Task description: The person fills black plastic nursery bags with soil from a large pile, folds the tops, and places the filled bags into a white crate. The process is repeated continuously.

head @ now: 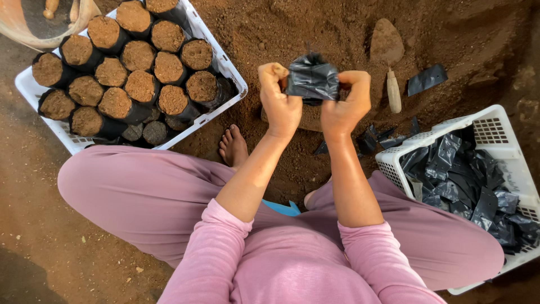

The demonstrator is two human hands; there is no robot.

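Two hands work at the middle of the view: the left hand (pixel 281 101) and the right hand (pixel 346 104) are raised side by side above the soil, and between them they grip one crumpled black plastic bag (pixel 312 79). The fingers (pixel 273 76) of the left hand are curled tight on the bag's left edge, and the fingers of the right hand are curled on its right edge, so both hands are closed on it and the bag sits pinched between them, clear of the ground. There are two white plastic crates. The left crate (pixel 34 93) is packed with filled bags (pixel 140 84) of brown soil standing upright and touching one another; about sixteen tops can be counted, with a few darker ones low at the near corner that are hard to tell apart. The right crate (pixel 495 132) holds a loose heap of empty black bags (pixel 461 180), flat and overlapping, too many and too tangled to count. One trowel (pixel 389 59) with a pale wooden handle lies on the mound of soil (pixel 270 28) beyond the hands, its blade caked with earth. One loose black bag (pixel 427 79) lies just to the right of the trowel, and a few more black scraps (pixel 374 138) lie on the ground between the right hand and the right crate. One bare foot (pixel 233 147) rests on the soil below the left hand, near the left crate.
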